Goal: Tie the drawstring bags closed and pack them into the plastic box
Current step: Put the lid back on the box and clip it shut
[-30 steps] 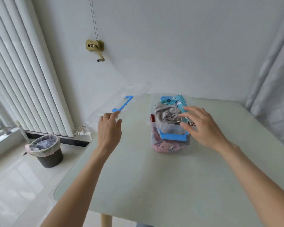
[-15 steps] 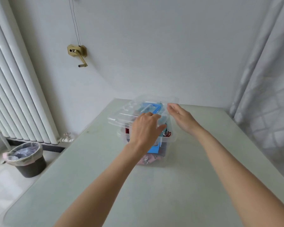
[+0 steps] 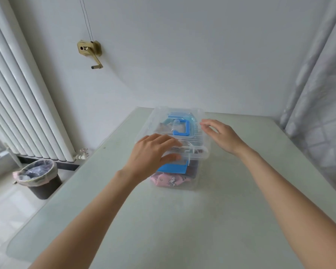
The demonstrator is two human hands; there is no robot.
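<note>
Since the earlier frames your clear lid (image 3: 179, 123) has come across from the left side of the table (image 3: 182, 220) and now sits on top of the plastic box (image 3: 175, 152), blue handle (image 3: 181, 128) lying flat on it. Your left hand (image 3: 153, 154) rests on the near left corner of the lid, fingers (image 3: 169, 141) spread flat over the top and thumb curled under the rim, gripping nothing but pressing, probably to seat that corner. Your right hand (image 3: 220, 135) hovers just beside the far right edge, fingers loosely apart and empty; whether they touch the lid I cannot tell, as they are blurred.

The drawstring bags are already inside: a pink printed one (image 3: 171, 180) shows through the near wall, with grey and turquoise cloth higher up under the lid. Whether each is tied cannot be seen through the plastic.

By my reading the packing is done and what remains is closing. The blue latch (image 3: 173, 168) on the near end hangs just below your left thumb and looks not yet snapped up.

You have plenty of bare table in front and to the right of the box. The left table edge is nearer, with a lined bin (image 3: 38, 178) on the floor below it, so push straight down and not sideways
</note>
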